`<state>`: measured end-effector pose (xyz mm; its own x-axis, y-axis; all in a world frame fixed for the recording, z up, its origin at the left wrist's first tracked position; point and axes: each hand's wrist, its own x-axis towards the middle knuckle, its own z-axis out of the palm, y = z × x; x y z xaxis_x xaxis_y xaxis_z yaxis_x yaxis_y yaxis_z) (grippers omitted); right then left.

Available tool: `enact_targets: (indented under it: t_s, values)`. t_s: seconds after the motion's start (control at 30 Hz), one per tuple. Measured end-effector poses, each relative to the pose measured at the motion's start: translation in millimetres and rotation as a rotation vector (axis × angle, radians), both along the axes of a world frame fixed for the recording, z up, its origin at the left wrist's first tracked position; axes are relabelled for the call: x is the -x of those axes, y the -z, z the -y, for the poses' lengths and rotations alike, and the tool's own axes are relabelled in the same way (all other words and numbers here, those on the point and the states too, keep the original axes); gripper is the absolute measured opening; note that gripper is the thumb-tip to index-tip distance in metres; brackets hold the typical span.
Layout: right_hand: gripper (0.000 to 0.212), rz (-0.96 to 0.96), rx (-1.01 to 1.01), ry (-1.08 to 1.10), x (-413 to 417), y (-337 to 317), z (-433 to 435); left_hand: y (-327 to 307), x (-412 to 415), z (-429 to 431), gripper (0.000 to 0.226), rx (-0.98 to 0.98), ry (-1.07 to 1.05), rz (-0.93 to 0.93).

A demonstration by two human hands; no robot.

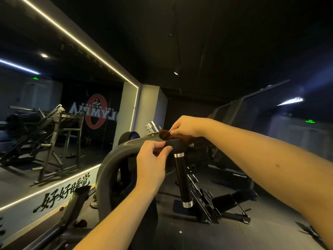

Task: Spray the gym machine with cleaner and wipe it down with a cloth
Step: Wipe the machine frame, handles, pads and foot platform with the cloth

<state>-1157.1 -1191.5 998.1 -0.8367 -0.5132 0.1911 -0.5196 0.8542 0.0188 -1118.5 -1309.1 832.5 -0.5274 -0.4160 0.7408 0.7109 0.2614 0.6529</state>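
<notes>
The gym machine has a curved grey steel arm (115, 150) arching across the middle of the view. A black handle (182, 179) with chrome collars hangs down from it. A dark brown cloth (166, 134) lies draped over the top of the arm. My right hand (187, 126) pinches the cloth from above at its far end. My left hand (151, 163) is just below and nearer, with thumb and fingers pinching a dark edge of the cloth against the arm. No spray bottle is in view.
A large wall mirror (59, 105) with a lit frame fills the left side and reflects other weight machines. A black weight plate (128, 136) sits behind the arm. Benches and machine frames (225, 201) stand on the dark floor to the right.
</notes>
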Motion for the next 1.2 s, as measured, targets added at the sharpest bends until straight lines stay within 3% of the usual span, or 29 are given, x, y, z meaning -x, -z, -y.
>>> enact_targets:
  t_s: [0.2, 0.33, 0.4, 0.47, 0.67, 0.8, 0.9, 0.97, 1.2]
  values:
    - [0.029, -0.056, 0.012, -0.042, -29.8, 3.9, -13.4, -5.4, -4.5, 6.4, 0.017, 0.032, 0.018, 0.042]
    - [0.029, -0.313, 0.031, -0.025, -63.7, 33.0, -30.9, -7.2, -4.1, 6.8, 0.013, 0.028, 0.03, 0.069]
    - [0.033, -0.507, 0.18, -0.012, -72.4, 68.2, -38.3, -6.3, -7.0, 5.5, 0.011, 0.032, 0.046, 0.068]
    - [0.034, -0.565, 0.429, -0.037, -78.3, 103.7, -45.9, -2.2, -13.2, 5.7, 0.012, 0.025, 0.077, 0.07]
    - [0.031, -0.239, 0.921, -0.031, -79.7, 169.7, -61.4, 32.9, -50.8, 7.8, 0.011, 0.021, 0.342, 0.214]
    - [0.032, -0.203, 1.107, -0.122, -89.8, 174.4, -43.6, 44.5, -71.0, 0.4, 0.02, 0.07, 0.472, 0.292]
    - [0.02, -0.161, 1.158, -0.167, -90.0, 173.2, -33.8, 41.9, -80.4, -1.1, 0.019, 0.095, 0.381, 0.267]
    - [0.016, -0.152, 1.17, -0.187, -86.4, 174.9, -33.2, 37.6, -84.2, -1.1, 0.019, 0.01, 0.349, 0.272]
    - [0.029, 0.141, 1.195, -0.336, -81.8, 186.2, -37.6, 34.6, -90.3, -9.7, 0.021, -0.226, 0.319, 0.371]
